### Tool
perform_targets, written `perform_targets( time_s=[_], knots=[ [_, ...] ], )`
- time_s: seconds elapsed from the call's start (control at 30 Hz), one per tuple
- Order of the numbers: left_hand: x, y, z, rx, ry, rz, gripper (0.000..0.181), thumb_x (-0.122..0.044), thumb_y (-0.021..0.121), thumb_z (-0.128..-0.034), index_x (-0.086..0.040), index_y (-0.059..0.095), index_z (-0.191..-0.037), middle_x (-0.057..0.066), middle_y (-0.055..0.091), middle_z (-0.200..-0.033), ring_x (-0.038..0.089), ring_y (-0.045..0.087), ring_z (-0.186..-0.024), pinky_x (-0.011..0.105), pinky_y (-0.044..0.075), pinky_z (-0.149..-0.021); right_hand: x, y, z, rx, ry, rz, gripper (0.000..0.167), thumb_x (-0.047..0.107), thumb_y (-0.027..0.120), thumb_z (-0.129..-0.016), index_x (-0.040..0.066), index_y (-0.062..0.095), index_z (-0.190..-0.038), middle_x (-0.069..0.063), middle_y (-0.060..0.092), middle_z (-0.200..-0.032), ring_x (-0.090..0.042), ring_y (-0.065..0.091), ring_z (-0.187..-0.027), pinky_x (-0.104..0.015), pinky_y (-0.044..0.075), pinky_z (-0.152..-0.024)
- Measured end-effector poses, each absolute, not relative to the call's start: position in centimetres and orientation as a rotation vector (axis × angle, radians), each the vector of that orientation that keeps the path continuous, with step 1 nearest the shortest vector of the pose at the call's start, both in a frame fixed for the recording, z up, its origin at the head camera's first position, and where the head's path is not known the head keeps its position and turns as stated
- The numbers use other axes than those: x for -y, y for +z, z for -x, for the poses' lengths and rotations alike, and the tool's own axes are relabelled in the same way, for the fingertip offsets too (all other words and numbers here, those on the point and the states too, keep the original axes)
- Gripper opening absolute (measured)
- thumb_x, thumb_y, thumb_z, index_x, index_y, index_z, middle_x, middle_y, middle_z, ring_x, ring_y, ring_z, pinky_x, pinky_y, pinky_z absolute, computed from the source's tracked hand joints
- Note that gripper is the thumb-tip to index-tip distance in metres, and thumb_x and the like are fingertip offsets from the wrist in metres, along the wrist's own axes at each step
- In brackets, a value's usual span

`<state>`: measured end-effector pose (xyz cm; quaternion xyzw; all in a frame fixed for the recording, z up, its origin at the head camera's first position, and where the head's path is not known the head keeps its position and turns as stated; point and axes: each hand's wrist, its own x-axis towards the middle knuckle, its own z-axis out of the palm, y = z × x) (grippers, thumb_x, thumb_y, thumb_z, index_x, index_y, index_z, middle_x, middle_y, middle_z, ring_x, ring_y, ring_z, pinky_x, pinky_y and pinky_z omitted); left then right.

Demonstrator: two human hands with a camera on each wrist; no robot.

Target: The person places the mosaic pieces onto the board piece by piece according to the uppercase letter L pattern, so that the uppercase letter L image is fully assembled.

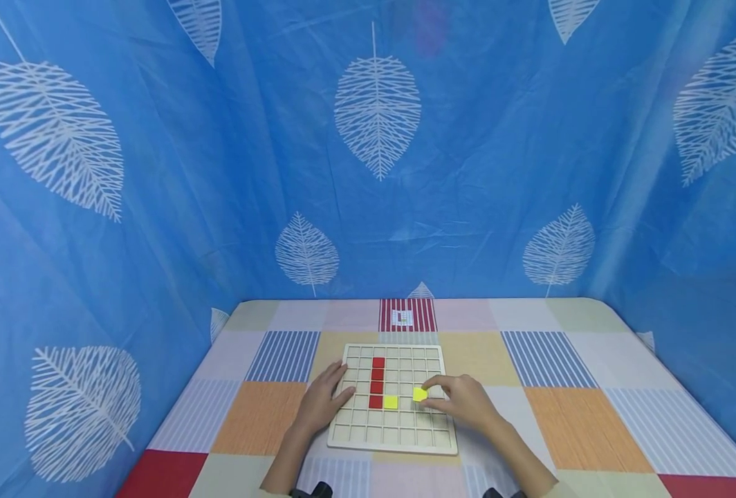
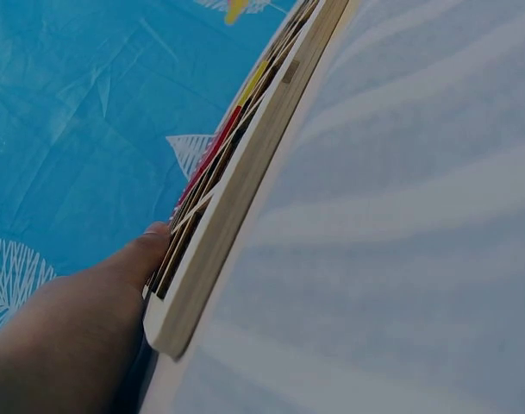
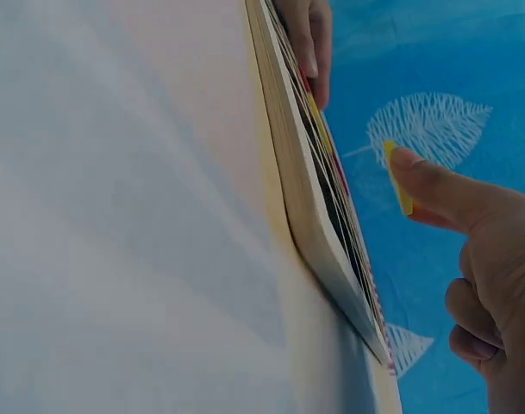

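Observation:
A pale wooden grid board (image 1: 380, 437) lies on the cloth-covered table. Several red square tiles (image 1: 377, 374) form a column in its grid, and one yellow square tile (image 1: 390, 402) sits directly right of the lowest red one. My left hand (image 1: 322, 399) rests along the board's left edge, fingers extended and thumb on the rim; the left wrist view shows the thumb (image 2: 146, 252) against the board's side. Between thumb and index finger, my right hand (image 1: 465, 400) pinches another yellow tile (image 3: 399, 178), held above the right part of the board. Its other fingers curl inward in the right wrist view.
Behind the board lies a small card (image 1: 402, 318) with a coloured grid picture, on a red-striped patch of cloth. The patchwork tablecloth (image 1: 262, 415) spreads around the board. Blue curtains (image 1: 455, 173) with white leaf prints enclose the table at the back and both sides.

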<state>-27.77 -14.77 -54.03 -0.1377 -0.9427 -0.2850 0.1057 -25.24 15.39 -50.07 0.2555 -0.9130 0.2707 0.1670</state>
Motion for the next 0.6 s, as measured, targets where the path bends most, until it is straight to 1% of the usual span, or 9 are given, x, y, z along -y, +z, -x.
perform_targets(
  time_s=[0.1,0.2,0.27,0.4,0.53,0.6],
  knots=[
    [14.8,-54.1,27.7,2.779,-0.840,0.403,0.057,-0.045,0.055,-0.0893,-0.010,0.049,-0.134,0.012,0.041,-0.141,0.034,0.037,-0.128,0.052,0.034,-0.100,-14.2,-50.3,25.5,2.667,0.743,-0.708,0.030,0.048,0.074,-0.070,0.024,0.072,-0.088,0.018,0.025,-0.049,0.002,0.019,-0.047,-0.016,0.018,-0.043],
    [14.8,-54.1,27.7,2.780,-0.840,0.403,0.058,-0.045,0.055,-0.0892,-0.010,0.049,-0.134,0.012,0.041,-0.141,0.034,0.037,-0.128,0.052,0.034,-0.100,-13.5,-50.6,25.7,2.739,0.739,-0.700,0.030,0.049,0.074,-0.070,0.025,0.072,-0.088,0.017,0.031,-0.049,0.001,0.024,-0.047,-0.017,0.021,-0.043],
    [14.8,-54.1,27.7,2.777,-0.839,0.405,0.058,-0.045,0.056,-0.0890,-0.009,0.049,-0.134,0.013,0.041,-0.140,0.034,0.037,-0.128,0.052,0.035,-0.100,-13.2,-50.8,25.9,2.767,0.745,-0.706,0.029,0.047,0.074,-0.071,0.024,0.072,-0.088,0.018,0.038,-0.052,0.001,0.030,-0.050,-0.018,0.027,-0.045],
    [14.8,-54.2,27.7,2.775,-0.828,0.410,0.058,-0.046,0.055,-0.0892,-0.009,0.049,-0.134,0.012,0.041,-0.140,0.034,0.038,-0.128,0.052,0.035,-0.100,-13.0,-51.2,26.0,2.791,0.752,-0.711,0.028,0.045,0.074,-0.072,0.023,0.072,-0.089,0.018,0.047,-0.059,-0.001,0.039,-0.055,-0.020,0.036,-0.050],
    [14.8,-54.2,27.7,2.779,-0.823,0.413,0.058,-0.046,0.055,-0.0892,-0.009,0.049,-0.134,0.012,0.041,-0.140,0.034,0.038,-0.128,0.051,0.035,-0.100,-13.0,-51.5,26.0,2.789,0.758,-0.714,0.029,0.047,0.072,-0.073,0.023,0.071,-0.090,0.019,0.047,-0.060,-0.001,0.041,-0.056,-0.021,0.039,-0.053],
    [14.8,-54.1,27.6,2.780,-0.825,0.412,0.058,-0.046,0.055,-0.0891,-0.009,0.049,-0.134,0.013,0.041,-0.140,0.034,0.038,-0.128,0.051,0.034,-0.100,-12.9,-51.6,26.0,2.787,0.765,-0.715,0.030,0.047,0.072,-0.074,0.023,0.071,-0.091,0.018,0.044,-0.056,-0.001,0.038,-0.054,-0.021,0.037,-0.051]
  ],
)
